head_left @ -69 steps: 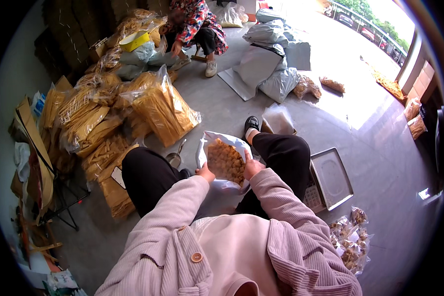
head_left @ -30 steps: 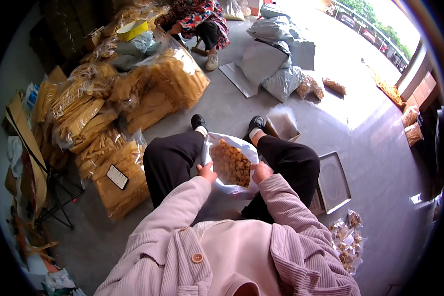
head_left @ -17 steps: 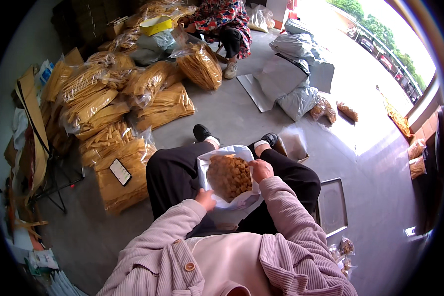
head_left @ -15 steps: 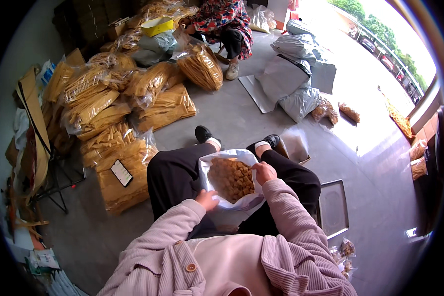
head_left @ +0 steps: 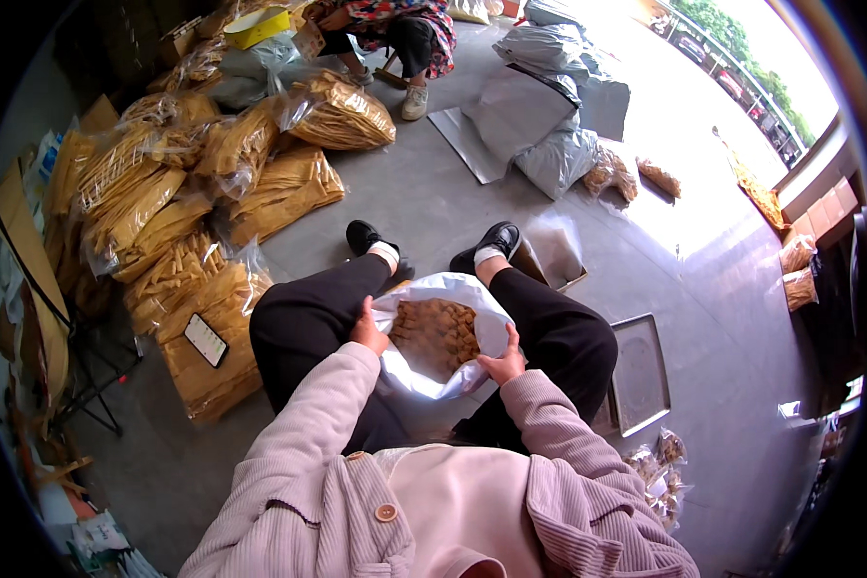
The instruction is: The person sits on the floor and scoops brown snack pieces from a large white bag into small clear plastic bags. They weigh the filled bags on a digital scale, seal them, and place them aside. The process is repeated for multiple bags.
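Between my knees stands a white plastic sack [head_left: 422, 387] with its mouth spread wide. Inside it lie many small brown chunks [head_left: 435, 332]; their exact kind I cannot make out. My left hand [head_left: 367, 328] grips the sack's rim on the left side, fingers closed on the plastic. On the right, lower side of the rim, my right hand [head_left: 504, 359] pinches the edge, thumb toward the opening.
Clear bags of flat tan sheets [head_left: 284, 193] are heaped at the left, a phone [head_left: 206, 340] on the nearest. A metal tray [head_left: 641, 374] and an open box [head_left: 555, 258] lie to my right. Grey sacks [head_left: 561, 159] stand farther off. Another person [head_left: 409, 43] sits at the back.
My left hand has moved up along the sack's left rim, and my right hand has gone lower on its right side. The sack's mouth has turned and looks rounder. The whole view has shifted.
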Demonstrator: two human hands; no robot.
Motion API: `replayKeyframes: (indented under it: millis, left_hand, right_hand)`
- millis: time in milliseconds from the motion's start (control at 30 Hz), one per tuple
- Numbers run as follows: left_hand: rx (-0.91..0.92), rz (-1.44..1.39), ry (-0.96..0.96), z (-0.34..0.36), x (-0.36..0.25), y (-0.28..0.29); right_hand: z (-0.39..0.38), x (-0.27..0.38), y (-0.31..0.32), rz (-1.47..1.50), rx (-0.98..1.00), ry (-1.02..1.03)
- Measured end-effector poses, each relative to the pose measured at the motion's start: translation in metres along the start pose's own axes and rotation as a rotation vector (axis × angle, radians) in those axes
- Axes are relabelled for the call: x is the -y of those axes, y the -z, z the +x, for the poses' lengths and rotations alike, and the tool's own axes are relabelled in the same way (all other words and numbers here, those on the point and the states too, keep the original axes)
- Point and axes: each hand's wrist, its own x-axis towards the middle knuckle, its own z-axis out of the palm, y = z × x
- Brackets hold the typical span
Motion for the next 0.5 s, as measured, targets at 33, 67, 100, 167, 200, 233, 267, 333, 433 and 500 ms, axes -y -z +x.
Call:
replayKeyframes:
  millis: [33, 67, 100, 167, 200, 233, 267, 333, 433, 500]
  left_hand:
    - [0.003, 0.025, -0.070, -0.001, -0.001, -0.003]
    - [0.016, 0.040, -0.084, -0.006, 0.002, -0.004]
    - [0.022, 0.045, -0.101, -0.008, -0.001, -0.005]
    - [0.010, 0.012, -0.108, -0.020, -0.017, 0.005]
    - [-0.037, -0.018, -0.166, -0.027, -0.022, 0.011]
    - [-0.077, -0.046, -0.227, -0.033, -0.026, 0.016]
    - [-0.056, -0.029, -0.214, -0.038, -0.029, 0.020]
    - [-0.011, 0.009, -0.194, -0.047, -0.032, 0.026]
    - [-0.108, -0.237, -0.186, -0.052, -0.023, 0.023]
    - [-0.202, -0.306, -0.179, -0.059, -0.031, 0.029]
  right_hand:
    - [0.006, -0.001, -0.006, 0.004, 0.018, 0.056]
    - [0.012, -0.006, -0.014, 0.006, 0.038, 0.112]
    - [0.020, -0.007, -0.016, 0.001, 0.053, 0.178]
    - [0.019, 0.009, -0.018, 0.136, 0.066, 0.198]
    - [0.018, 0.021, -0.020, 0.203, 0.078, 0.215]
    - [0.015, 0.029, -0.019, 0.275, 0.098, 0.211]
    - [0.019, 0.033, -0.020, 0.293, 0.104, 0.240]
    - [0.024, 0.042, -0.022, 0.334, 0.110, 0.292]
    - [0.025, 0.083, -0.012, 0.386, 0.111, 0.450]
    - [0.022, 0.109, 0.004, 0.329, 0.159, 0.505]
